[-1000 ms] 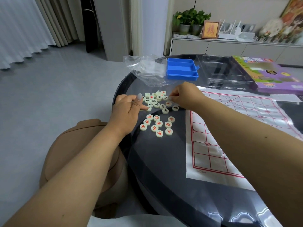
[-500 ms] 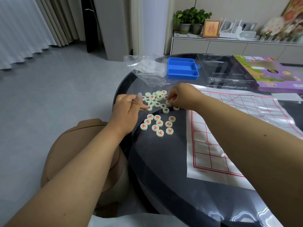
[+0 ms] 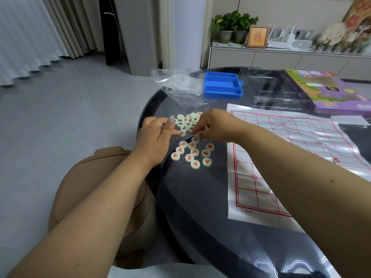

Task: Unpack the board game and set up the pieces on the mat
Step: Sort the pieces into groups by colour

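Observation:
Several cream round game pieces lie on the dark glass table (image 3: 200,207). A mixed pile (image 3: 187,122) with black and red characters sits farther away. A nearer group of red-marked pieces (image 3: 191,153) lies face up. The white mat (image 3: 281,157) with its red grid is spread to the right, with no pieces on it. My right hand (image 3: 214,126) reaches over the pile and pinches one cream piece at its fingertips. My left hand (image 3: 158,135) rests at the table's left edge, fingers curled and thumb up, touching the pile's edge; whether it holds a piece is hidden.
A blue tray (image 3: 222,85), a crumpled clear bag (image 3: 178,85), a clear plastic insert (image 3: 279,91) and the purple game box (image 3: 329,91) lie along the table's far side. A tan stool (image 3: 90,187) stands below the table's left edge.
My right hand has drawn back from the far pile toward the nearer red group, now with a piece at its fingertips. My left hand has barely moved.

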